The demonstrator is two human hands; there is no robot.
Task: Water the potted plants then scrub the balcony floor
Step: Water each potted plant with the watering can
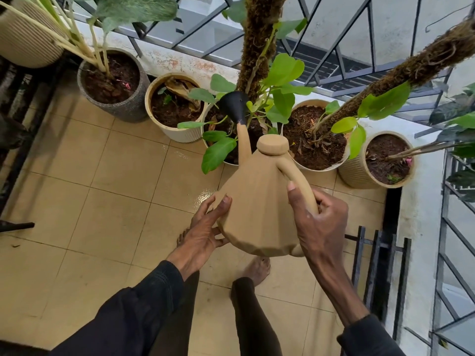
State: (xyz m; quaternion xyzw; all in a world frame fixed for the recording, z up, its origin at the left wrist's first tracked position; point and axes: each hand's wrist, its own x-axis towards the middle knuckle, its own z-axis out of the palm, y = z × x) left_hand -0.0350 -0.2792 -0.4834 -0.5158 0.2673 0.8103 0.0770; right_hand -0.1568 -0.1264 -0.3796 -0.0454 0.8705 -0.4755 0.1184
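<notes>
We found the tan, faceted, matte watering can (257, 209) at centre, its black rose (232, 105) pointing to 12 o'clock. The right hand (318, 222) was curled round its curved handle. The left hand (205, 229) lay with fingers spread against its side. Ribbed pots (183, 134) lined the railing (334, 55) from 10 to 3 o'clock. The glossy tiled floor (102, 201) lay open at 8 o'clock.

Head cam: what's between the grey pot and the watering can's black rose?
In the head view, a cream ribbed pot holding a dry brown leaf stands between the grey pot and the black rose; green leaves overlap its right rim.
</notes>
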